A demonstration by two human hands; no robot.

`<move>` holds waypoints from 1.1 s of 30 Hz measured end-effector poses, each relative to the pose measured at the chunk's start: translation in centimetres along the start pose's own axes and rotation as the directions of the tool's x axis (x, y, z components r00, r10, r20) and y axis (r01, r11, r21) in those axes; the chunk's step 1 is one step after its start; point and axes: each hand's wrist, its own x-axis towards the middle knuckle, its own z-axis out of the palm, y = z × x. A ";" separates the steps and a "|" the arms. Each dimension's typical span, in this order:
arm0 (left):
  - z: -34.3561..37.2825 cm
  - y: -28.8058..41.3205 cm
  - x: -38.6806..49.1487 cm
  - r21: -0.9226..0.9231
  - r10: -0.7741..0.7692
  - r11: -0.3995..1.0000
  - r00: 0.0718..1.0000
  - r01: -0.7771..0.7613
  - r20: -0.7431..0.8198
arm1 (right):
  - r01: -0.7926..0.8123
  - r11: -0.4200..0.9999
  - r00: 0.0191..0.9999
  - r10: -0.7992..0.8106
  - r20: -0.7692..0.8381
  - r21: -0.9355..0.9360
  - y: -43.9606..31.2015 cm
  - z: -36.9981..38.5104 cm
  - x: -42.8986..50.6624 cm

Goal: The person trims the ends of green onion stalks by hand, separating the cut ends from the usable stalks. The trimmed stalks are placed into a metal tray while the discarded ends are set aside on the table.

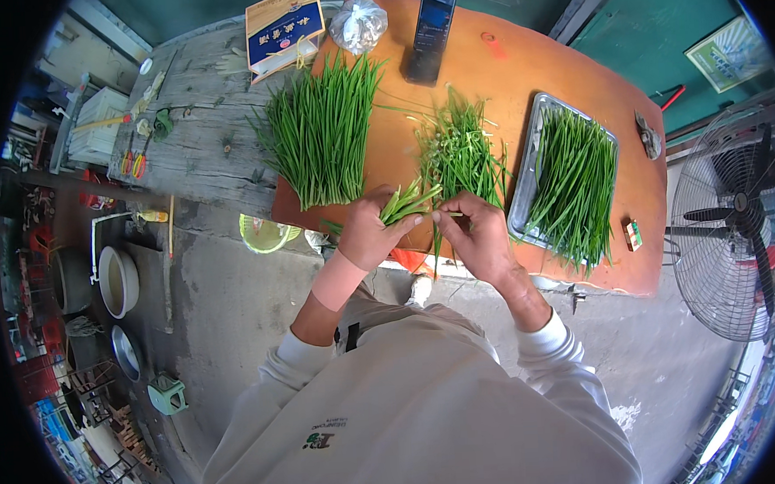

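Near the table's front edge, my left hand (380,226) is closed around a small bunch of garlic chives (406,203), their pale cut ends pointing right. Close beside it, my right hand (478,234) pinches a thin stalk or leaf between thumb and forefinger. A loose, tangled heap of chives (459,149) lies just beyond both hands. On the left stands a thick, aligned pile of chives (329,136), stem ends towards me. To the right, more chives (575,179) lie across a metal tray (522,218), some hanging over its near rim.
An upright phone (434,32), a knotted plastic bag (358,25) and a printed cardboard box (284,30) stand at the back. Scissors (134,164) lie on the wooden surface at left. A small box (633,236) is at right, near a large fan (740,204).
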 end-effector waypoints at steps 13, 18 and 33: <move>1.8 -1.6 -0.7 -0.395 -0.471 0.806 0.882 0.441 0.022 | -0.151 0.913 0.985 0.107 0.134 0.380 3.1 2.7 0.5; 1.8 -2.1 -1.1 -0.457 -0.471 0.784 0.882 0.419 0.001 | -0.096 0.977 0.995 0.087 0.056 0.190 3.3 3.1 1.0; 2.3 -1.9 -1.7 -0.462 -0.543 0.736 0.839 0.494 0.032 | 0.087 0.996 0.996 -0.087 -0.028 -0.002 3.9 1.6 3.5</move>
